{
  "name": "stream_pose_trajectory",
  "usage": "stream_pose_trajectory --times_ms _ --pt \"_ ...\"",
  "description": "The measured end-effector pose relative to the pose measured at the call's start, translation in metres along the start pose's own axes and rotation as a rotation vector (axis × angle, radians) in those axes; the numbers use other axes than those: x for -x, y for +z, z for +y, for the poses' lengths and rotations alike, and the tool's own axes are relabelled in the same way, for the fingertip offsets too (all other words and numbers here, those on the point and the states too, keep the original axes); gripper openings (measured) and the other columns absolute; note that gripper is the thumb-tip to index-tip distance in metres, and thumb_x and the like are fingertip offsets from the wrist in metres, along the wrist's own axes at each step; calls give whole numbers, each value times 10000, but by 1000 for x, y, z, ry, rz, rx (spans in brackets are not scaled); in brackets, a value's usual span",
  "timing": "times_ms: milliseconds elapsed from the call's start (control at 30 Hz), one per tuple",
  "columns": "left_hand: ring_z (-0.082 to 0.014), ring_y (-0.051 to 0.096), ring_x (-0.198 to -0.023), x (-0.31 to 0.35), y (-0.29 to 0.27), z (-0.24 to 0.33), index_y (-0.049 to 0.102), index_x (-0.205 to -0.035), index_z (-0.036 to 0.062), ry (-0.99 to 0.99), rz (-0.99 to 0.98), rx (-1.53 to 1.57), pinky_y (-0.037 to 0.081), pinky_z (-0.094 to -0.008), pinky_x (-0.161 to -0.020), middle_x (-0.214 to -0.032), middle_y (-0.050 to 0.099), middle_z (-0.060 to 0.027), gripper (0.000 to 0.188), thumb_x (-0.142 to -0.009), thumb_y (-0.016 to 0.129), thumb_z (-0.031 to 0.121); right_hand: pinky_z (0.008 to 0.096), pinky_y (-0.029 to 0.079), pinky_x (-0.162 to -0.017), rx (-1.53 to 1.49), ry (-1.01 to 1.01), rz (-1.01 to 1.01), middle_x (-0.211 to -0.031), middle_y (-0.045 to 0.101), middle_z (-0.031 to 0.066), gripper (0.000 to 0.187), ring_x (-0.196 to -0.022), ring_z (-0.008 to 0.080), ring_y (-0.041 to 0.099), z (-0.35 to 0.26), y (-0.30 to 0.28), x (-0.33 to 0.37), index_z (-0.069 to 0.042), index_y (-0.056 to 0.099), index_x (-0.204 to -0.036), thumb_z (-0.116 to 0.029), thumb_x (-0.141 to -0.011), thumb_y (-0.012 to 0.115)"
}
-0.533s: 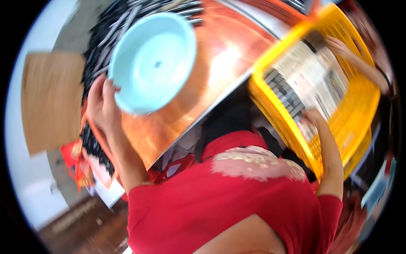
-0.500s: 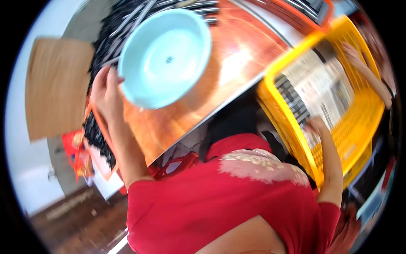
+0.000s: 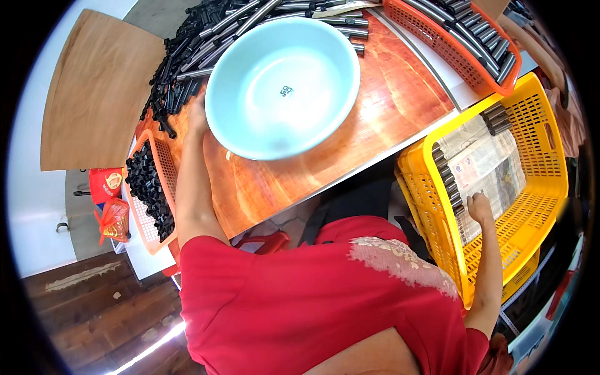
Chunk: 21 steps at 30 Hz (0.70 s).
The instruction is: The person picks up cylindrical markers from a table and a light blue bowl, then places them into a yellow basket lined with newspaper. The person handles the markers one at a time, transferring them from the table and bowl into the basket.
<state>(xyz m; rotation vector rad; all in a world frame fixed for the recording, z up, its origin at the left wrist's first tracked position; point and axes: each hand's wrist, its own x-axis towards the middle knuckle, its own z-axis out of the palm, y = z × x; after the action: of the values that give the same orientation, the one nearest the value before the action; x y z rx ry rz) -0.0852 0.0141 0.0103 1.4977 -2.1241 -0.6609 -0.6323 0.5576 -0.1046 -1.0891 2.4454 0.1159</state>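
A light blue plastic basin [image 3: 269,134] sits on the table with bare inside walls. At its left side is my left hand [image 3: 198,112], close against the rim; its fingers are hidden behind the basin. My right hand [image 3: 480,209] reaches into a yellow perforated crate [image 3: 459,250], fingers curled; anything inside them is hidden. Newspaper [image 3: 481,169] lines the crate. A row of short metal tubes [image 3: 445,175] lies along its left wall beside my right hand, and a few more tubes [image 3: 497,119] lie at the far corner.
Black-and-silver rods [image 3: 219,44] are heaped behind the basin on the wood-patterned table [image 3: 300,178]. An orange basket [image 3: 164,165] of black plastic parts stands left. Another orange basket [image 3: 437,34] holds metal tubes at the back right, near another person's arm [image 3: 531,44].
My left hand has gone from raised beside the basin to against its side, fingers now out of sight. The other person's hand has left the yellow crate. My right hand stays inside the crate.
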Motion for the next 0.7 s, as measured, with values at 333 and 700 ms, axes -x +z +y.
stream_pose_trajectory --times_ms 333,700 --pt "-161 622 -682 31 -26 -32 565 -1058 -67 -241 483 554 517 -249 -571 -861 630 -121 376 -727 718 26 473 452 -694 -144 -52 192 -783 601 283 285 -777 443 586 -56 -94 37 53 603 -816 -213 -871 518" --pt "-220 623 -791 57 -109 72 559 -989 -24 276 413 1256 526 -325 -715 -884 626 -128 157 -838 568 18 447 460 -674 -189 -145 396 -825 610 262 218 -778 416 596 -105 -158 84 37 610 -880 -165 -872 529"
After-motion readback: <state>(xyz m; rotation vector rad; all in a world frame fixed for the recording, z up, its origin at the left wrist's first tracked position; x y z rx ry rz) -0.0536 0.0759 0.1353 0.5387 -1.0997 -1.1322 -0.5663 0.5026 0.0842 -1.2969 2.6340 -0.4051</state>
